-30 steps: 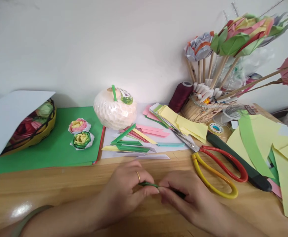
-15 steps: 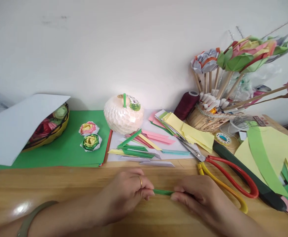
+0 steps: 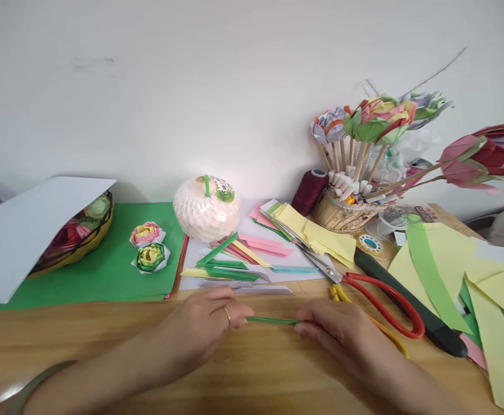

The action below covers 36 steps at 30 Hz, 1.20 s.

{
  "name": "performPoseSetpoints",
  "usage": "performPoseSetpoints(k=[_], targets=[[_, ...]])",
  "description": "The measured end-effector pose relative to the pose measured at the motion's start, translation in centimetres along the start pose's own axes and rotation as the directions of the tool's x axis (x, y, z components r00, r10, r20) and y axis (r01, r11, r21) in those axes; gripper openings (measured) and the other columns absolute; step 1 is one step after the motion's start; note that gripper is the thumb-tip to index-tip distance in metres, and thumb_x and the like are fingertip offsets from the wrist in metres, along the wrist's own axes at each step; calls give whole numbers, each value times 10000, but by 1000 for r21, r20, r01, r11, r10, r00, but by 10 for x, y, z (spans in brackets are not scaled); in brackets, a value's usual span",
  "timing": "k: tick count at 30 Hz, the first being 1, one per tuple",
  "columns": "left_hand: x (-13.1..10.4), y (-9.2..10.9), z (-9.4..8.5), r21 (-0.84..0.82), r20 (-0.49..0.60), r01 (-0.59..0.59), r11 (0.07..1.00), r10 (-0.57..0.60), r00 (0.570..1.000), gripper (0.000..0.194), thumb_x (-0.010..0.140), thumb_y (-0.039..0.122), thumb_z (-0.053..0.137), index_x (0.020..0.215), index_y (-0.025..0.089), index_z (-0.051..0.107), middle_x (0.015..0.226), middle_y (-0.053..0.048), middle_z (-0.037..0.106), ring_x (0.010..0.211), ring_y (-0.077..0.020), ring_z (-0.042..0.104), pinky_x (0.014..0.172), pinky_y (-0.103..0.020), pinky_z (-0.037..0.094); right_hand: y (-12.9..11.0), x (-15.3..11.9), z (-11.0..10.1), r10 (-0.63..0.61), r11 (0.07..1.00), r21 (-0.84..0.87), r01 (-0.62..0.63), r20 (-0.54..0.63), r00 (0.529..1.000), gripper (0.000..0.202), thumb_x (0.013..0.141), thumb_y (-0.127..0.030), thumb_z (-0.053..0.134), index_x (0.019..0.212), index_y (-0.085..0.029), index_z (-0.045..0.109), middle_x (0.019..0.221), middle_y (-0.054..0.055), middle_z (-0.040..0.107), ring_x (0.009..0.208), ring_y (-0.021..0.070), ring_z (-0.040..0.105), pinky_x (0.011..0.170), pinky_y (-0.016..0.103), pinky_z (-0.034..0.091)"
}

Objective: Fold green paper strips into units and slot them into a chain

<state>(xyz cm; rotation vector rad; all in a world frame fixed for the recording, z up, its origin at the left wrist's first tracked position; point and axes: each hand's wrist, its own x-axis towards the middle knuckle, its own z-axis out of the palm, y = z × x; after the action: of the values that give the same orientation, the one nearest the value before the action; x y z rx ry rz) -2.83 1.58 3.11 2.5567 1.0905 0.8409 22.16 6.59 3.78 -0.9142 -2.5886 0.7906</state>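
Observation:
A narrow green paper strip (image 3: 273, 320) is stretched between my two hands, low over the wooden table (image 3: 252, 374). My left hand (image 3: 204, 323) pinches its left end, and my right hand (image 3: 336, 328) pinches the right end. Just beyond the hands, folded paper strips (image 3: 230, 265) in green, pink, yellow, white and blue lie on a white sheet. Scissors (image 3: 377, 288) with one red and one yellow handle rest beside my right hand, partly hidden by it.
A green paper stack (image 3: 105, 282) carries two small paper flowers (image 3: 150, 256). Behind are a white textured round container (image 3: 206, 213), maroon thread spool (image 3: 310, 191) and basket (image 3: 342, 210) of paper flowers. A dark green-handled tool (image 3: 412, 305) and yellow paper (image 3: 437, 265) lie right.
My hands have moved slightly apart, so more of the green strip shows between them. The head view has shifted right and tilted a little upward.

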Motion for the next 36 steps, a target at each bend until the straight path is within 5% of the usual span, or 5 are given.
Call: performPoseSetpoints(k=[7, 15, 19, 24, 36], targets=[[0, -1, -2, 109, -45, -7, 994, 12, 999, 201, 917, 119, 369, 862, 153, 560, 647, -4, 564, 624, -125, 488, 568, -200, 404, -4, 1, -5, -17, 998, 54, 17, -7, 1000, 198, 929, -220, 409, 767, -207, 522, 692, -22, 584, 608, 102, 548, 555, 203, 417], [0, -1, -23, 119, 203, 68, 991, -92, 975, 310, 921, 114, 298, 1024, 177, 583, 790, -34, 614, 741, -148, 550, 640, -233, 451, -7, 1, -4, -25, 998, 63, 26, -24, 999, 177, 923, -183, 383, 832, -217, 531, 759, -10, 616, 668, 115, 581, 593, 219, 456], [3, -15, -42, 255, 21, 198, 947, -210, 977, 291, 931, 204, 342, 1032, 169, 613, 865, -47, 674, 776, -162, 594, 677, -263, 469, 1, 0, -7, 42, 999, 38, -34, -205, 978, 165, 906, -235, 422, 830, -224, 567, 722, -12, 646, 636, 124, 612, 568, 218, 481], [7, -30, -63, 425, -176, 441, 791, -406, 897, 305, 927, 303, 369, 967, 210, 657, 889, -16, 704, 831, -178, 629, 734, -287, 468, 5, 12, -13, 27, 997, -56, -56, -429, 903, 152, 891, -277, 454, 893, -219, 594, 710, 10, 680, 633, 149, 644, 575, 237, 507], [11, -22, -80, 518, -231, 556, 650, -520, 822, 309, 920, 298, 387, 946, 226, 686, 819, -21, 702, 772, -182, 633, 629, -258, 435, 3, 82, -12, -229, 873, -487, 17, -380, 896, 250, 915, -223, 414, 961, -169, 654, 856, 74, 706, 754, 184, 664, 642, 275, 509]])
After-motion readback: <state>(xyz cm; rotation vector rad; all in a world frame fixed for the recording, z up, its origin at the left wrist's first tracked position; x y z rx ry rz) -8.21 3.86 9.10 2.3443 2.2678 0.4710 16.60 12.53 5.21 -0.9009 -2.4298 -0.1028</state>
